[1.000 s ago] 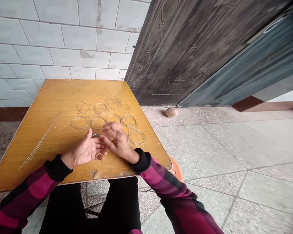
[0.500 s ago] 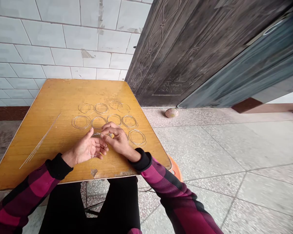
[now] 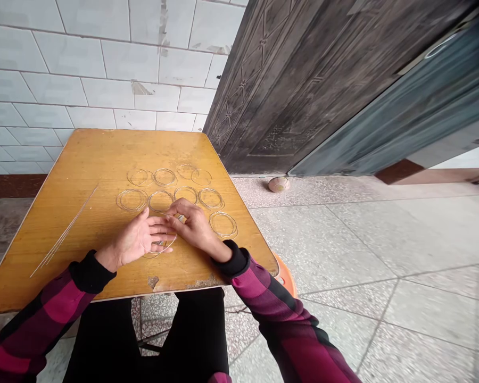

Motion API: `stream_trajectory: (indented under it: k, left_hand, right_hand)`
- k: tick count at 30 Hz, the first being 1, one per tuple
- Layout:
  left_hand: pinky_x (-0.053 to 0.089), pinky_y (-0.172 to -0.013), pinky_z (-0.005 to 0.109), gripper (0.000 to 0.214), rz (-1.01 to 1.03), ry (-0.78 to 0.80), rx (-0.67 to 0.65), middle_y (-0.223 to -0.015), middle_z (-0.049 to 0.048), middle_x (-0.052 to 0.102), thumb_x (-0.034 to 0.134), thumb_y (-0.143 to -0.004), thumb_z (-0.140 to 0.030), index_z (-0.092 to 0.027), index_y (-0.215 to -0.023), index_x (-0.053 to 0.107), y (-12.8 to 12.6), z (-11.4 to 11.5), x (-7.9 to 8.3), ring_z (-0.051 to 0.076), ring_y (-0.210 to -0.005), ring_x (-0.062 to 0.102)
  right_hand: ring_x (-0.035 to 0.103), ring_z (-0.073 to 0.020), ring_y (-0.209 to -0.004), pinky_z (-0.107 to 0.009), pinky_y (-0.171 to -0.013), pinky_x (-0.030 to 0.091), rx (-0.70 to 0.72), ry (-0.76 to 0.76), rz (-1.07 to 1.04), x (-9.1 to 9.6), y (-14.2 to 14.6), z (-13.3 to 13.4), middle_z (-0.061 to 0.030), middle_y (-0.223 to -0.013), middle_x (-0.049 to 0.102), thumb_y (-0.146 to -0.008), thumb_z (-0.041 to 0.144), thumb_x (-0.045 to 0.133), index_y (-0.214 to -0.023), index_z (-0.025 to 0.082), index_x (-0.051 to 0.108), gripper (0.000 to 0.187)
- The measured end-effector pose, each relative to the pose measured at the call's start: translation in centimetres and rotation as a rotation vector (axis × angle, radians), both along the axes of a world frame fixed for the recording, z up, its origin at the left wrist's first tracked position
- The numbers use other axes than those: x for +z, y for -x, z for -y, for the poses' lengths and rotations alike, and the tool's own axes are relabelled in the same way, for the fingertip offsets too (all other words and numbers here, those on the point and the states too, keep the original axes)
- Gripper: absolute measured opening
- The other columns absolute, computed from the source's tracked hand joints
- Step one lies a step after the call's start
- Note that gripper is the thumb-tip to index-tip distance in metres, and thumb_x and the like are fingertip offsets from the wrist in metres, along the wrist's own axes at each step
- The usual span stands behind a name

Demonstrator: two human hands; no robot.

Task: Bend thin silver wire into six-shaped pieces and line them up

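My left hand [image 3: 139, 239] is turned palm up over the near part of the table, its fingers stretched out and spread. Against those fingers lies a loop of thin wire [image 3: 162, 250], bending round below them. At the fingertips my right hand [image 3: 191, 223] pinches the wire between thumb and fingers, and part of it is hidden there. Just beyond both hands are several coiled wire rings in rows, among them one ring [image 3: 160, 192] partly behind the right hand. Another coil [image 3: 223, 214] lies right of my right wrist.
Several straight wires [image 3: 64, 235] lie on the left of the yellow wooden table [image 3: 91, 159]. Behind it stands a white tiled wall [image 3: 115, 58]. A dark carved door [image 3: 279, 106], a roundish stone-like object [image 3: 278, 184] and an orange stool [image 3: 286, 276] are to the right.
The fingers of my left hand have straightened and spread from a more curled pose. The wire loop at them has shifted slightly right. My right hand keeps its pinch almost in place.
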State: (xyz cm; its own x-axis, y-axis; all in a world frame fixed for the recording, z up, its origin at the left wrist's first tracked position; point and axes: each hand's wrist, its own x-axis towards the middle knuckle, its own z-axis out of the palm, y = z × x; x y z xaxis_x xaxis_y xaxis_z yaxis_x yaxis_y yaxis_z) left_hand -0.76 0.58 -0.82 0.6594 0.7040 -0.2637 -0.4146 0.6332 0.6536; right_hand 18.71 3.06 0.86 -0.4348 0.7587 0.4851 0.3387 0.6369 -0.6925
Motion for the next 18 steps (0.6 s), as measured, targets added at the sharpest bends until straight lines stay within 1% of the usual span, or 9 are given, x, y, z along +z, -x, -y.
stream_trajectory:
  k: [6, 9, 11, 14, 16, 18]
  left_hand:
    - [0.046, -0.094, 0.053, 0.070, -0.032, 0.055, -0.002, -0.128, 0.0238, 0.059, 0.037, -0.088, -0.071, -0.011, -0.120, 0.057, -0.3, 0.2, 0.4, 0.033, -0.119, 0.056]
    - [0.047, -0.093, 0.053, 0.071, -0.055, 0.091, 0.065, -0.127, 0.0247, 0.059, 0.037, -0.088, -0.072, -0.010, -0.117, 0.058, -0.3, 0.4, 0.8, 0.034, -0.119, 0.056]
    - [0.048, -0.093, 0.050, 0.066, -0.071, 0.108, 0.142, -0.122, 0.0235, 0.062, 0.040, -0.089, -0.068, -0.009, -0.111, 0.060, -0.2, 0.4, 1.1, 0.033, -0.117, 0.058]
    - [0.051, -0.088, 0.042, 0.048, -0.104, 0.066, 0.267, -0.106, 0.0168, 0.069, 0.054, -0.089, -0.058, -0.011, -0.098, 0.064, 0.0, 0.4, 1.1, 0.027, -0.103, 0.064]
    - [0.052, -0.080, 0.034, 0.038, -0.131, -0.012, 0.346, -0.093, 0.0112, 0.070, 0.065, -0.084, -0.050, -0.013, -0.089, 0.067, 0.2, 0.4, 1.1, 0.021, -0.089, 0.066]
    - [0.050, -0.071, 0.027, 0.033, -0.153, -0.103, 0.417, -0.083, 0.0072, 0.069, 0.074, -0.078, -0.045, -0.013, -0.083, 0.068, 0.2, 0.5, 1.1, 0.016, -0.078, 0.063]
  right_hand:
    - [0.054, -0.0124, -0.069, -0.027, -0.064, 0.042, -0.013, 0.095, 0.013, -0.2, -0.1, -0.4, -0.0031, -0.077, 0.061, -0.089, 0.020, 0.056, -0.078, 0.017, 0.062, 0.014]
    - [0.053, -0.0120, -0.067, -0.027, -0.062, 0.040, -0.059, 0.113, -0.019, -0.2, -0.2, -0.5, -0.0026, -0.075, 0.059, -0.089, 0.021, 0.056, -0.076, 0.017, 0.061, 0.014]
    - [0.051, -0.0116, -0.065, -0.027, -0.061, 0.039, -0.128, 0.140, -0.059, -0.2, -0.4, -0.7, -0.0018, -0.074, 0.058, -0.088, 0.024, 0.057, -0.076, 0.017, 0.061, 0.015]
    - [0.050, -0.0114, -0.063, -0.026, -0.060, 0.039, -0.202, 0.194, -0.123, -0.3, -0.7, -1.0, -0.0009, -0.072, 0.057, -0.088, 0.029, 0.059, -0.075, 0.017, 0.061, 0.018]
    - [0.050, -0.0113, -0.062, -0.026, -0.060, 0.039, -0.207, 0.200, -0.131, -0.3, -0.7, -1.1, -0.0004, -0.070, 0.056, -0.088, 0.029, 0.060, -0.074, 0.017, 0.061, 0.018]
    - [0.050, -0.0110, -0.062, -0.026, -0.060, 0.038, -0.199, 0.173, -0.111, -0.3, -0.7, -1.0, -0.0006, -0.071, 0.056, -0.087, 0.027, 0.060, -0.074, 0.017, 0.062, 0.017]
